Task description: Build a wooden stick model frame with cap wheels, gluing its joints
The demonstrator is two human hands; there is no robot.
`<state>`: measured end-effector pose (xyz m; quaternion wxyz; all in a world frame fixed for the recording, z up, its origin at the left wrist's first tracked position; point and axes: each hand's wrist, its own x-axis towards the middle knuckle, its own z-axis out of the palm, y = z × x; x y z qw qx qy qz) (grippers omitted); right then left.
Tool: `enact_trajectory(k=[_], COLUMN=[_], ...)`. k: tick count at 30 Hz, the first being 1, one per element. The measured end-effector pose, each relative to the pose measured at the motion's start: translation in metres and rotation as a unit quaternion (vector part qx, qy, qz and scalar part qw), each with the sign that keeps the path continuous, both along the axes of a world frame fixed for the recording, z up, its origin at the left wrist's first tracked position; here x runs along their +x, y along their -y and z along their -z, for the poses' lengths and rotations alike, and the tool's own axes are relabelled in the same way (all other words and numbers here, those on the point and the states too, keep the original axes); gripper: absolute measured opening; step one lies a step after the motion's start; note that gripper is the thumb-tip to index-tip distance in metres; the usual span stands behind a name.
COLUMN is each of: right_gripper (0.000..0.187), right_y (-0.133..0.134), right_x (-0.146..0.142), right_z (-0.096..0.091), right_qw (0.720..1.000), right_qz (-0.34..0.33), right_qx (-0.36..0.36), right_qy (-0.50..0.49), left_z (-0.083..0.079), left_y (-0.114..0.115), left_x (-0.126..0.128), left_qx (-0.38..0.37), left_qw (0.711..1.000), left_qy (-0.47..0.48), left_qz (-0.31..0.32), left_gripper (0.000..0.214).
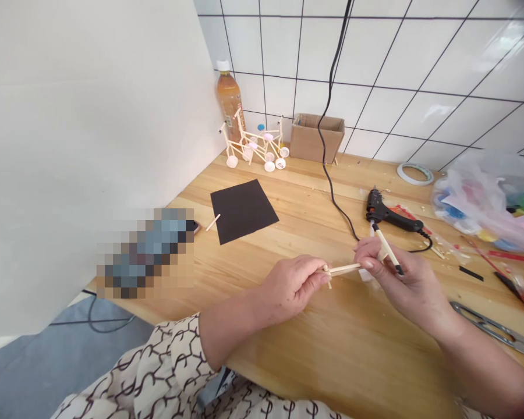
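Note:
Between my two hands is a small frame of thin wooden sticks (pixel 344 269), held just above the table's front part. My left hand (pixel 294 285) pinches its left end, where a short stick end pokes out below the fingers. At the other end my right hand (pixel 397 276) is closed on the frame with thumb and fingertips. A stick with black-wrapped ends (pixel 387 247) slants up across the right fingers and looks like the frame's handlebar. A whitish piece shows under the right fingers; its shape is partly hidden.
Behind stand small stick bicycles (pixel 255 145), a bottle (pixel 230 96) and a cardboard box (pixel 312 139). Black card (pixel 244 210) lies mid-table. At right are a glue gun (pixel 390 212), tape roll (pixel 414 173), plastic bag (pixel 484 192) and scissors (pixel 498 331). A black cable (pixel 327 116) hangs down.

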<state>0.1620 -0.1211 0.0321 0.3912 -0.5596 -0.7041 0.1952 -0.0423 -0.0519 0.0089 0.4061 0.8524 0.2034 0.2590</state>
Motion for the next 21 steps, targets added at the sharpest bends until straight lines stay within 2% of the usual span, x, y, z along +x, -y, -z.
enact_trajectory(k=[8,21], right_gripper=[0.014,0.013], right_y=[-0.0011,-0.0008], right_x=[-0.0022,-0.0024], right_z=[-0.0015,-0.0023], right_qw=[1.0,1.0], right_qz=[0.002,0.017], right_qx=[0.007,-0.008], right_qy=[0.009,0.019], left_z=[0.004,0.003], left_y=[-0.001,-0.0022], left_x=[0.001,0.001], left_qx=[0.016,-0.038], left_qw=[1.0,0.999], left_qy=[0.01,0.007], left_qz=[0.005,0.012], left_gripper=[0.02,0.023])
